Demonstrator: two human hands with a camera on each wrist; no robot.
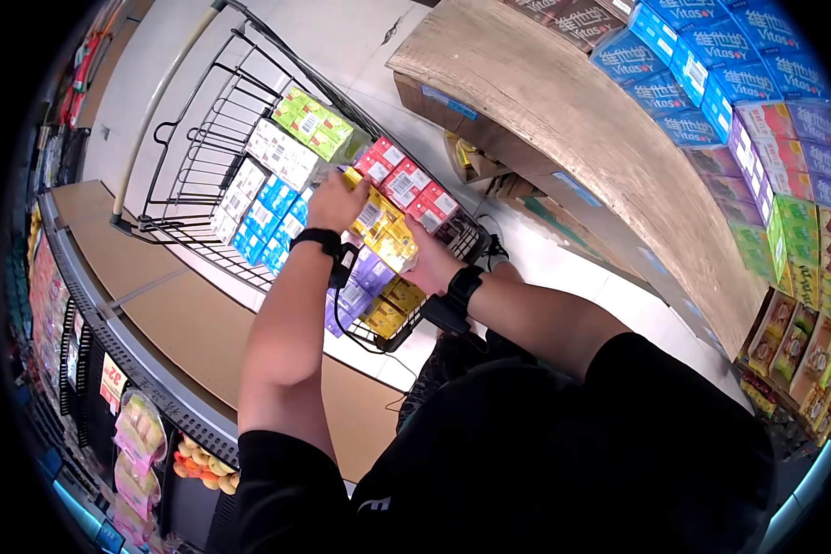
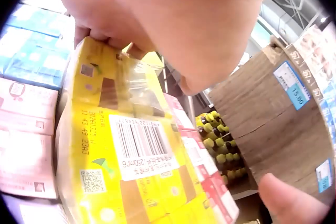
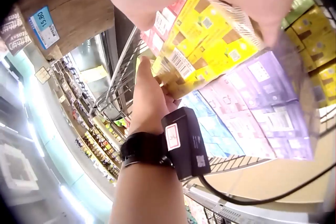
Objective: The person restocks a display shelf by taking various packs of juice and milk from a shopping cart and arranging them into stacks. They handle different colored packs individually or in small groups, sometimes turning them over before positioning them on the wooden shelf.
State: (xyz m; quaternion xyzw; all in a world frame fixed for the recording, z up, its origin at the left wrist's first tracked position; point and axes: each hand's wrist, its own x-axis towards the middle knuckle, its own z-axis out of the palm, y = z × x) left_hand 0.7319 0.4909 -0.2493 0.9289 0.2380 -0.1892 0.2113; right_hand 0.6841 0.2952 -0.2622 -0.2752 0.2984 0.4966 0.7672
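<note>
A shrink-wrapped pack of yellow drink cartons (image 1: 390, 238) is held between both hands over the shopping cart (image 1: 189, 152). My left hand (image 1: 337, 200) grips its far end, the fingers bent over the edge in the left wrist view. My right hand (image 1: 429, 264) holds the near end, with thumb and palm around it in the right wrist view. The barcode side of the yellow pack (image 2: 142, 145) faces the left wrist camera. Beside it lie red packs (image 1: 406, 185) and purple packs (image 3: 268, 106); the pack's underside is hidden.
Green packs (image 1: 314, 125), white packs (image 1: 282, 152), blue packs (image 1: 272, 212) and more yellow packs (image 1: 392, 309) fill the cart. A curved wooden display ledge (image 1: 563, 92) stands on the right, with stacked blue cartons (image 1: 702, 55) beyond. A shelf counter (image 1: 194, 314) runs along the left.
</note>
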